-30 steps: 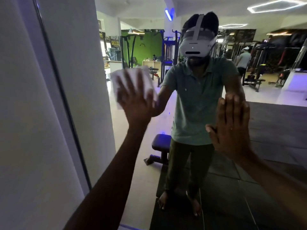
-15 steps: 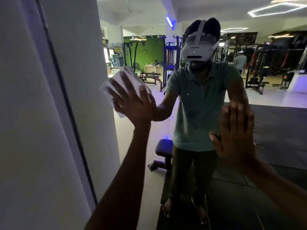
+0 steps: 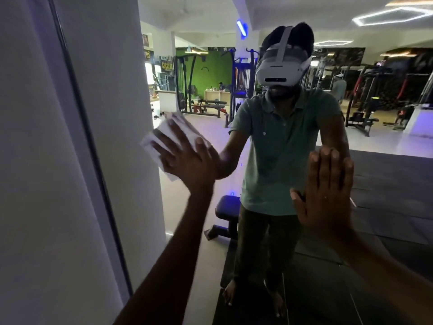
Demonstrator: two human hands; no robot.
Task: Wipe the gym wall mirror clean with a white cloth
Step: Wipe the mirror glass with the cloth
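Mid-wipe: left hand (image 3: 185, 158), fingers straight and spread, presses white cloth (image 3: 168, 134) on mirror (image 3: 386, 207) near its left edge, right hand (image 3: 325, 191) flat, fingers together, bracing glass; next, probably sweep cloth across.

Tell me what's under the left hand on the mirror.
A white cloth, pressed flat against the mirror by the left hand. Its edges stick out past the fingers; the middle part is covered.

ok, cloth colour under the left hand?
White cloth, flat under the left hand; head view.

Bare forearms; reflection wears green polo (image 3: 281, 146), white headset (image 3: 280, 71).
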